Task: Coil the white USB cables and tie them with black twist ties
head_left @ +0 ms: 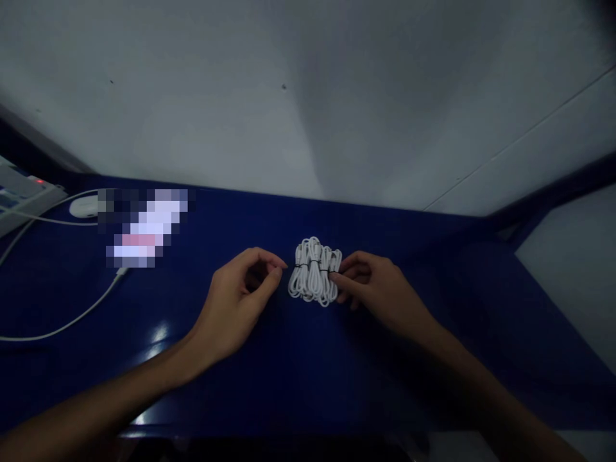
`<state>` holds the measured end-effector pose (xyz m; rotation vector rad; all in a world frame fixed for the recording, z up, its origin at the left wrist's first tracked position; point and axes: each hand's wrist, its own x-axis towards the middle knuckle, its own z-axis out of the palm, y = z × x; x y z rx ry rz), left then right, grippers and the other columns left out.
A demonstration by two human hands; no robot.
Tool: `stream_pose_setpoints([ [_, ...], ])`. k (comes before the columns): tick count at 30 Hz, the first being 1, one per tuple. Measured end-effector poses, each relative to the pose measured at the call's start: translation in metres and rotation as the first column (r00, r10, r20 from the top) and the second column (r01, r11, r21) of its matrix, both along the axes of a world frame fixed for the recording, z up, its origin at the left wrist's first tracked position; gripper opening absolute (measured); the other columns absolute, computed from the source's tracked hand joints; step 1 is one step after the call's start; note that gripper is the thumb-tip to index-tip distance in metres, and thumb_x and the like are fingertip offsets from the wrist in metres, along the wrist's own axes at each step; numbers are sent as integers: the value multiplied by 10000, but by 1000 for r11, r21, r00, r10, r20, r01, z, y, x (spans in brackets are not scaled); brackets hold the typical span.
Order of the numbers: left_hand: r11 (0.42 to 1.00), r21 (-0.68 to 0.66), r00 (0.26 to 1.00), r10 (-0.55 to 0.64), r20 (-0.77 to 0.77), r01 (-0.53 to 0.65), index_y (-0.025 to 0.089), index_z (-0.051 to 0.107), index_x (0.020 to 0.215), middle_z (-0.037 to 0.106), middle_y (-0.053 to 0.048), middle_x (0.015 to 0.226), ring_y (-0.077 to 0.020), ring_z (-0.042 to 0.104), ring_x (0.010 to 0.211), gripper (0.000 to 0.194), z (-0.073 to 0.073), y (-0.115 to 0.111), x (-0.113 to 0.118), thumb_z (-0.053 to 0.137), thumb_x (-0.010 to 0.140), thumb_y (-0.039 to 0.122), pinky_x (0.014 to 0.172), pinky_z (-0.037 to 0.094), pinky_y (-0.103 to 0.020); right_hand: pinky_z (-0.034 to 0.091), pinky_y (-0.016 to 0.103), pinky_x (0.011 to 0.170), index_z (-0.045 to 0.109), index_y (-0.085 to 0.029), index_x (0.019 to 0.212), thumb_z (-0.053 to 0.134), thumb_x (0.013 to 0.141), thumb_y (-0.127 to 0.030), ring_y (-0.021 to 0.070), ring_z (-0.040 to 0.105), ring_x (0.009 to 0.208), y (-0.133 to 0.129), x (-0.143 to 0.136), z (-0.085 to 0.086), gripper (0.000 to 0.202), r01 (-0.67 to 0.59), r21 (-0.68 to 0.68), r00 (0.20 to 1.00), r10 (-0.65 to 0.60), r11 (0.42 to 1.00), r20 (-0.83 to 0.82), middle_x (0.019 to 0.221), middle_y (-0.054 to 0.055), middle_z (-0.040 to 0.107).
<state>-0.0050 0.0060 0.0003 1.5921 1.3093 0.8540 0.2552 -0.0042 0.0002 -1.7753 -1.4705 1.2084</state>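
Note:
Several white cables (314,273), coiled and bound with thin dark ties, lie side by side in a row on the blue table. My left hand (243,292) is just left of the row, its thumb and forefinger pinched together close to the leftmost tie. Whether something thin sits between those fingertips is too small to tell. At the other end, the thumb and fingers of my right hand (373,285) close round the rightmost coiled cable. Part of that coil is hidden by the fingers.
A lit, blurred-out phone (154,224) lies at the left, with a white charging cable (91,313) plugged into it. Beside it are a white rounded object (84,206) and a white power strip (29,192) with a red light. A pale wall (216,115) rises behind the blue table (289,372).

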Motion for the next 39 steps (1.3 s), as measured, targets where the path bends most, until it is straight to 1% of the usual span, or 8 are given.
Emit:
stream_pose_setpoints([
  [4,998,51,996,36,-85,-32,252,718,1051,723,16,914,-172,671,767,185,2,6,-1,747,988,424,655,512,-326,625,286,541,706,-170,1020,777,950,-281,226,816,699,9,-28,2,149,-34,-8,999,33,999,-33,828,82,814],
  [9,988,133,956,118,-269,-85,224,608,1022,716,-4,872,-205,675,765,417,4,16,-6,834,871,539,684,515,-366,616,262,509,704,-159,1032,770,963,-248,223,820,679,19,-57,2,131,-114,8,991,114,993,-74,795,76,817],
  [16,981,174,818,170,-550,-87,234,570,1085,747,-46,888,-289,714,801,475,10,27,-20,784,866,597,635,467,-385,602,265,518,664,-171,995,721,1004,-228,223,819,685,24,-79,-6,80,-186,33,974,189,982,-128,784,83,817],
  [24,983,182,622,147,-769,-8,145,579,1214,764,-209,1090,-427,751,932,634,24,23,-29,690,904,687,729,539,-476,588,265,498,648,-185,1004,729,965,-193,212,797,645,28,-99,-12,90,-198,62,971,204,978,-126,774,69,807],
  [27,974,225,567,169,-806,30,113,561,1257,735,-245,1168,-466,753,978,592,21,18,-29,686,940,596,778,566,-515,586,254,491,639,-183,996,719,963,-180,215,803,665,26,-106,-11,87,-193,63,972,199,979,-123,759,60,791],
  [30,970,239,573,170,-802,46,104,550,1267,700,-267,1226,-484,749,1001,551,19,15,-29,673,960,545,802,575,-536,578,243,480,635,-179,976,705,983,-198,205,795,647,25,-109,-8,73,-188,70,976,194,980,-101,740,61,783],
  [33,972,228,589,155,-793,52,121,547,1253,694,-263,1212,-471,745,1017,537,20,15,-30,686,954,545,821,574,-517,568,243,452,635,-178,960,700,996,-229,198,782,609,25,-112,-5,90,-183,81,981,188,980,-58,749,73,789],
  [39,964,255,551,176,-816,69,128,566,1219,695,-257,1180,-446,746,977,532,19,13,-28,666,964,584,792,564,-479,525,229,404,669,-174,904,718,993,-300,168,745,504,31,-115,-8,162,-185,105,983,184,977,21,741,73,795],
])
